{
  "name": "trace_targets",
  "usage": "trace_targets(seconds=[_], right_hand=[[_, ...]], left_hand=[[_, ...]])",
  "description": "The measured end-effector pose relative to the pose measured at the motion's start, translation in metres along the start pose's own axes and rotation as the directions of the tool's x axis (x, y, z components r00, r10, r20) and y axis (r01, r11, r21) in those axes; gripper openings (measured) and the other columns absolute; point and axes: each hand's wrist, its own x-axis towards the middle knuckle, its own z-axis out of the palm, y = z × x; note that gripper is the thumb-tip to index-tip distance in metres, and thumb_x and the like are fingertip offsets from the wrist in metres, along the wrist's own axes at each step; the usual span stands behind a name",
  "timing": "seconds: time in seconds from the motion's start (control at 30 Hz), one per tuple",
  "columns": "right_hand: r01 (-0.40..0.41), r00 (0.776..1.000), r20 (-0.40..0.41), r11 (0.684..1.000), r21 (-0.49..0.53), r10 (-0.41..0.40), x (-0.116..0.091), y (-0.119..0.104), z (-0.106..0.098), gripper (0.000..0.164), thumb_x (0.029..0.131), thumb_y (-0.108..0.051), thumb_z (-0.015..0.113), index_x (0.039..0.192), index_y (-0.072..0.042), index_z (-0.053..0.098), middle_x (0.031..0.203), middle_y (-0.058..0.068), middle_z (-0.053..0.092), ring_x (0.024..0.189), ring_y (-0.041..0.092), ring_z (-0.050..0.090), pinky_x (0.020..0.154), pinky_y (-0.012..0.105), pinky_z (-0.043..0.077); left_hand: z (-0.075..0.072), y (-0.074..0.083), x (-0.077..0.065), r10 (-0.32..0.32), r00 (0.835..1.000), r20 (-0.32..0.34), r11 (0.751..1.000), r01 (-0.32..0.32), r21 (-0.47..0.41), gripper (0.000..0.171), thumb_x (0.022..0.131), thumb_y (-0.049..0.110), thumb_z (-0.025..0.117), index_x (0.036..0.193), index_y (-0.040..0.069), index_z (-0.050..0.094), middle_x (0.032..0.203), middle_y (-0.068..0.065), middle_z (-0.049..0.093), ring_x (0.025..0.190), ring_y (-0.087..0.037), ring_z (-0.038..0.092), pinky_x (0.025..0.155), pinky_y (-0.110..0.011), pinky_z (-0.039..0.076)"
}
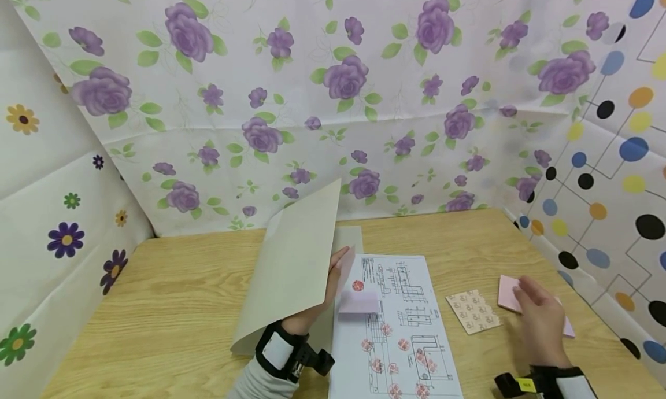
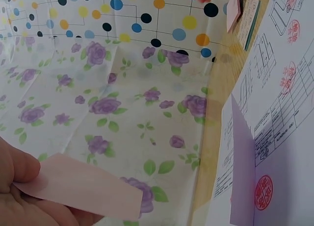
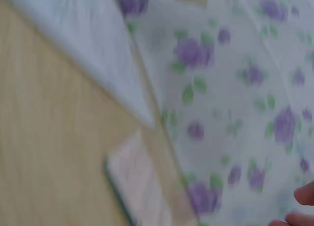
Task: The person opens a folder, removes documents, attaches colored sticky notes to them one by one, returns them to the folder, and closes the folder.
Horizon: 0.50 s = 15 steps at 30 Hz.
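A pink sticky note (image 2: 88,187) is pinched between the thumb and fingers of my left hand (image 1: 329,286). That hand is between the raised cream folder cover (image 1: 296,260) and a stack of printed drawing sheets (image 1: 400,318) with red stamps. On the top sheet a lilac sticky note (image 1: 359,302) sticks up, its lower part lifted from the paper. At the right my right hand (image 1: 541,318) is over a pink sticky-note pad (image 1: 507,293) and a lilac one (image 1: 569,325). In the right wrist view its fingers (image 3: 306,194) show apart, with nothing visible between them.
A tan patterned pad (image 1: 473,311) lies on the wooden table (image 1: 156,312) between the sheets and the pink pad. Floral cloth (image 1: 322,110) hangs behind the table, and dotted cloth (image 1: 614,173) borders the right side.
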Motion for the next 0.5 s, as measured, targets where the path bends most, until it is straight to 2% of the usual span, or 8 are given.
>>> trace_targets(seconds=[0.07,0.13,0.17,0.2,0.27,0.37,0.4,0.5], right_hand=[[0.070,0.987,0.143,0.997,0.044,-0.075,-0.013,-0.007,0.011,0.053,0.107,-0.024,0.052,0.155,-0.005,0.040,0.133,-0.019,0.064,0.130,-0.005,0.053,0.107,0.011,0.043],[0.130,0.942,0.298,0.987,0.092,-0.152,-0.028,-0.015,0.024,0.055,0.107,-0.024,0.054,0.153,0.002,0.039,0.113,-0.031,0.064,0.113,-0.014,0.057,0.096,0.005,0.047],[0.140,0.912,0.370,0.983,0.122,-0.176,-0.035,-0.018,0.031,0.056,0.106,-0.024,0.055,0.152,0.004,0.038,0.109,-0.032,0.063,0.106,-0.018,0.057,0.093,0.005,0.048],[0.135,0.879,0.438,0.979,0.152,-0.189,-0.042,-0.022,0.038,0.056,0.107,-0.022,0.054,0.152,0.006,0.037,0.117,-0.024,0.066,0.105,-0.017,0.059,0.094,0.006,0.049],[0.143,0.833,0.521,0.982,0.122,-0.186,-0.055,-0.031,0.054,0.056,0.109,-0.020,0.050,0.153,0.009,0.033,0.134,-0.005,0.065,0.108,-0.016,0.060,0.097,0.009,0.050],[0.134,0.777,0.603,0.983,0.122,-0.181,-0.070,-0.040,0.076,0.051,0.110,-0.017,0.046,0.153,0.009,0.035,0.152,0.024,0.049,0.110,-0.013,0.061,0.100,0.014,0.050],[0.129,0.759,0.625,0.982,0.135,-0.185,-0.074,-0.042,0.082,0.050,0.110,-0.014,0.045,0.152,0.010,0.035,0.154,0.030,0.044,0.111,-0.012,0.062,0.101,0.015,0.050],[0.122,0.704,0.679,0.978,0.169,-0.206,-0.082,-0.045,0.098,0.050,0.110,-0.015,0.043,0.151,0.014,0.035,0.153,0.033,0.042,0.112,-0.009,0.064,0.103,0.019,0.051]], left_hand=[[0.002,0.004,0.002,-0.095,0.995,0.039,0.992,0.097,-0.074,0.033,0.102,-0.006,0.043,0.129,-0.019,0.057,0.131,-0.035,0.062,0.124,-0.051,0.059,0.104,-0.057,0.049],[0.004,0.007,0.003,-0.136,0.989,0.063,0.983,0.143,-0.117,0.035,0.103,-0.005,0.040,0.130,-0.022,0.054,0.134,-0.038,0.058,0.127,-0.054,0.055,0.104,-0.061,0.047],[0.006,0.007,0.003,-0.143,0.987,0.071,0.979,0.152,-0.135,0.036,0.103,-0.005,0.039,0.131,-0.022,0.053,0.134,-0.039,0.057,0.127,-0.055,0.054,0.104,-0.061,0.047],[0.008,0.008,0.003,-0.142,0.987,0.071,0.979,0.151,-0.137,0.036,0.103,-0.005,0.039,0.131,-0.023,0.052,0.134,-0.039,0.057,0.127,-0.055,0.055,0.105,-0.061,0.047],[0.011,0.009,0.003,-0.158,0.983,0.098,0.970,0.173,-0.169,0.037,0.104,-0.004,0.037,0.132,-0.024,0.050,0.136,-0.040,0.055,0.129,-0.055,0.052,0.107,-0.062,0.044],[0.016,0.011,0.002,-0.185,0.974,0.130,0.954,0.210,-0.216,0.039,0.104,-0.002,0.036,0.134,-0.024,0.047,0.139,-0.041,0.052,0.132,-0.056,0.049,0.110,-0.063,0.040],[0.018,0.012,0.002,-0.189,0.972,0.141,0.948,0.218,-0.233,0.039,0.104,-0.003,0.035,0.134,-0.025,0.046,0.139,-0.041,0.051,0.133,-0.057,0.048,0.111,-0.064,0.038],[0.023,0.014,0.001,-0.201,0.966,0.160,0.940,0.236,-0.247,0.038,0.105,-0.002,0.036,0.134,-0.024,0.047,0.139,-0.041,0.051,0.133,-0.057,0.048,0.112,-0.063,0.037]])
